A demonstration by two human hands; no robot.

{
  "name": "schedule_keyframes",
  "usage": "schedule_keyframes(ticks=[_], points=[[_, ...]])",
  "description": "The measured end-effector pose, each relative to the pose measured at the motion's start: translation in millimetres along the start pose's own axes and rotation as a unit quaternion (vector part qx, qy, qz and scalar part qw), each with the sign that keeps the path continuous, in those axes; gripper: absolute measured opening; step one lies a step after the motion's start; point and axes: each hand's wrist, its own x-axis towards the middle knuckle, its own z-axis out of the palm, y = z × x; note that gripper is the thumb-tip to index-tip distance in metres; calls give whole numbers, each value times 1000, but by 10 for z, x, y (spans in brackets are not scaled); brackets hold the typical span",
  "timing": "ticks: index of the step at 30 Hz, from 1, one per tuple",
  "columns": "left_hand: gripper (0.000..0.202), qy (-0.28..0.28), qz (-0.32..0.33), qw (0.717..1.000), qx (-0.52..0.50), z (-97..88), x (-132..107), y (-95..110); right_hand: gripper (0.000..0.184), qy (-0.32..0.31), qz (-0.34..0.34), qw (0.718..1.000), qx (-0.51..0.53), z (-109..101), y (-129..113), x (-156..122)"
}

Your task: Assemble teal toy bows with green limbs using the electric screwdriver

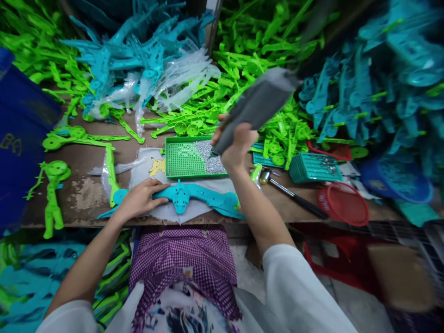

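My left hand (140,199) lies with fingers flat on the left end of a teal plastic toy part (194,196), pressing it on a white cloth (149,169) at the table's front edge. My right hand (236,141) is wrapped round the lower end of a grey electric screwdriver (258,104), its tip pointing down over a green tray (176,159) that holds many small silver screws. The tool's upper end is blurred.
Heaps of green (249,60) and teal (138,51) plastic parts cover the back of the wooden table (83,194). A hammer (294,196), a red sieve (345,203), a teal basket (312,167) and a blue bin (21,134) stand around.
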Motion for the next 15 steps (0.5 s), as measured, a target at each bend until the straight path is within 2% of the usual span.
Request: schedule_keyframes(ticks=[3,6,8,10,15], points=[[48,15,10,1000,-5,16,2,-13,67,-4,-3,1000,30,-458,-448,-497],[47,43,15,999,-2,37,7,-25,59,27,-42,999,18,-805,-679,-1043],[47,51,14,999,-2,38,15,-26,59,49,-41,998,11,-924,-670,-1293],[49,47,12,999,-4,24,28,-16,62,63,-28,998,-3,-974,-580,-1417],[52,40,6,999,2,-23,47,20,69,95,-13,995,-7,-1012,-391,-1418]])
